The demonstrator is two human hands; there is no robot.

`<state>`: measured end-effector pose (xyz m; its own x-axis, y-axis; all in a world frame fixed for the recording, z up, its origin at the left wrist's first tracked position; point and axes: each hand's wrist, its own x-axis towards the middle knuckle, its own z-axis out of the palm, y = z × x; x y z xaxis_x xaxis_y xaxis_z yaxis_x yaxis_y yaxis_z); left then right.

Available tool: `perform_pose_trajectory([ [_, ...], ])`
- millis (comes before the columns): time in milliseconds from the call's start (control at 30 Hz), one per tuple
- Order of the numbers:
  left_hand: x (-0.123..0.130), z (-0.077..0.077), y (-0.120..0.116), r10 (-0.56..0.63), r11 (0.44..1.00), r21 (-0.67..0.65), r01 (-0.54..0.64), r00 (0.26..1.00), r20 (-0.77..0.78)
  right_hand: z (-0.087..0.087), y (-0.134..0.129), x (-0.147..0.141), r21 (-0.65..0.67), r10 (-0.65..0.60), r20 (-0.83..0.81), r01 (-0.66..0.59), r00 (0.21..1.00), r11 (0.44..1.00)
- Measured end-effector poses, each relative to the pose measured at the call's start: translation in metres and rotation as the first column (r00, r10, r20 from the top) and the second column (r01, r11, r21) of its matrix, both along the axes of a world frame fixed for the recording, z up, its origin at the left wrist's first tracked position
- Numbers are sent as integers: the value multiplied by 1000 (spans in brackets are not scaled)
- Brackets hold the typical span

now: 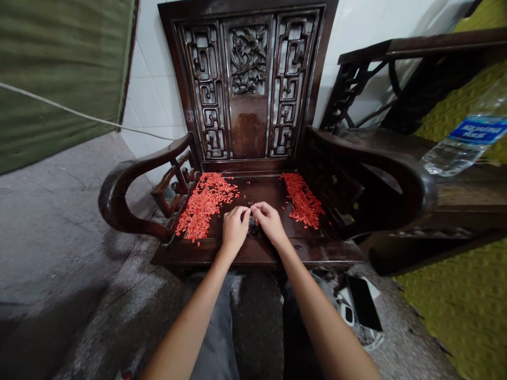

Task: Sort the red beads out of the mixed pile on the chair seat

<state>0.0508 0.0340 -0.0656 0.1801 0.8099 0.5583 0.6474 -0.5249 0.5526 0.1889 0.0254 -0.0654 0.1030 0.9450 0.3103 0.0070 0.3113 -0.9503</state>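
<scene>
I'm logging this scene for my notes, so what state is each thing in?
Left hand: fingers pinched, close to the right's
Right hand: fingers pinched; anything held is too small to tell
Left orange pieces: loose, spread out
Right orange pieces: loose, spread out
Dark pieces: loose, partly hidden
Phone: screen dark
Bottle: label on, top cut off from view

Wooden armchair seat [263, 187]: faced you
Larger red-piece spread [206, 203]: lay left
Smaller red-piece spread [303, 200]: lay right
Dark bits [253, 230]: lay between them
</scene>
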Motion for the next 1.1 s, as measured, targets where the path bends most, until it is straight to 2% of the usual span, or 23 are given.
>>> perform_pose_trajectory([
  [100, -2, -1, 0, 32, 999, 6, -32, 999, 6, -3, 2, 0, -9, -4, -7, 4, 1000, 1000],
  [167, -4, -2, -1, 147, 989, 5, -147, 989, 10, -7, 3, 2, -23, -69, -12, 69, 998, 997],
  [200, -5, -2, -2, 238, 971, 3, -238, 971, 13, -9, 4, 4, -25, -146, -19, 145, 989, 989],
  [233, -5, -2, -3, 334, 943, -2, -334, 943, 15, -11, 5, 6, -19, -247, -22, 247, 969, 969],
  [300, -4, -3, -5, 487, 873, -14, -487, 873, 11, -14, 6, 11, 26, -470, 7, 469, 883, 883],
  [367, -3, -3, -4, 539, 842, -18, -539, 842, -15, -15, 5, 14, 124, -602, 121, 590, 789, 798],
  [433, -6, -2, -1, 537, 843, 0, -538, 840, -75, -14, 4, 13, 245, -620, 292, 570, 729, 785],
  [500, -15, -1, 7, 525, 849, 43, -526, 834, -172, -14, 3, 9, 328, -578, 448, 476, 681, 816],
  [600, -42, -1, 24, 515, 850, 103, -516, 777, -362, -16, 4, 2, 338, -511, 584, 382, 631, 860],
  [700, -67, -3, 37, 557, 800, 108, -591, 663, -500, -18, 5, 0, 287, -475, 624, 384, 620, 878],
  [767, -75, -4, 40, 574, 779, 125, -615, 617, -538, -18, 5, 1, 271, -485, 623, 412, 614, 870],
  [933, -73, -2, 35, 585, 778, 166, -607, 602, -543, -15, 3, 1, 261, -534, 624, 492, 570, 830],
  [1100, -75, -1, 34, 565, 794, 164, -585, 613, -552, -11, 1, -1, 281, -508, 624, 437, 593, 855],
])
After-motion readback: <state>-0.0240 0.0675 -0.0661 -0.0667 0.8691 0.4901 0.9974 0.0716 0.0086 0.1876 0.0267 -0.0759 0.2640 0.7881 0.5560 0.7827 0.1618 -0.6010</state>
